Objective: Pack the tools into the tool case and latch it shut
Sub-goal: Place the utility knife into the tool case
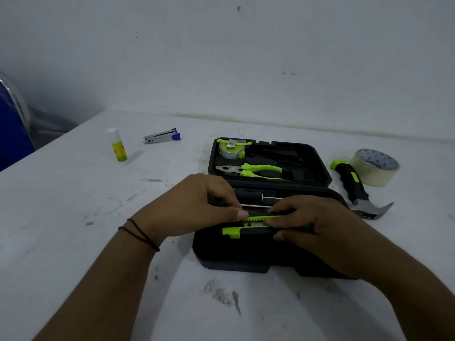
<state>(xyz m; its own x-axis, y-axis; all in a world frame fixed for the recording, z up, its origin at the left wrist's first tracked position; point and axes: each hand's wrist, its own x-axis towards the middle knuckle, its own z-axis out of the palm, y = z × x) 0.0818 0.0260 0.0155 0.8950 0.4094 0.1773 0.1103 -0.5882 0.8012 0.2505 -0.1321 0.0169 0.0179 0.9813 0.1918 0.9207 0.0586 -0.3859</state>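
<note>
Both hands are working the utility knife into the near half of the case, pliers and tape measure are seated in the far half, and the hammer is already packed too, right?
Not quite: the head view shows the hammer still out on the table, right of the case, beside the roll of tape. The rest stands.

Black tool case (246,257) open flat on white table, lid half farther, tray half nearer. In lid half: tape measure (231,148) with green trim at upper left, pliers (248,170) with green handles lying flat below it, jaws pointing left. In near half: screwdriver (248,195) with dark handle lying flat, green-and-black utility knife (246,228) lying lengthwise. Hammer (354,187), black-green handle, steel claw head, outside case just right of it.
</note>
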